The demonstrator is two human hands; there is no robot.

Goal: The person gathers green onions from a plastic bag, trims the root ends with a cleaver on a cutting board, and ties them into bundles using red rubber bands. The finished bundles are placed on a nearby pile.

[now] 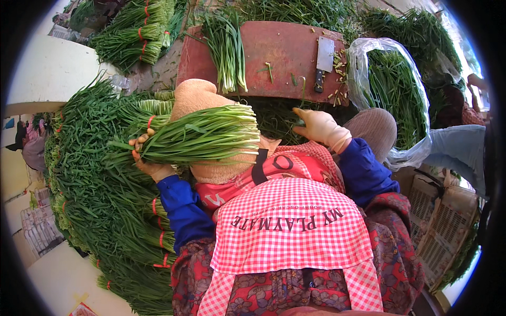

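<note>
My left hand (147,160) is closed around the leafy end of a bunch of green garlic chives (201,134), whose pale cut stems point right over a tan towel (195,93) on my leg. My right hand (320,127), in a pale glove, is raised over my lap with thumb and forefinger apart, holding nothing. Before me, on a red board (284,47), lie a smaller loose bunch of chives (229,55) at the left and a cleaver (324,59) with a black handle at the right, beside short stem trimmings (339,67).
Chives tied with red bands (114,177) are heaped along my left. An open clear plastic bag (425,114) of chives stands at the right, near plastic crates (444,221) and a person's jeans-clad leg (458,154). More tied bunches (138,35) lie beyond the board.
</note>
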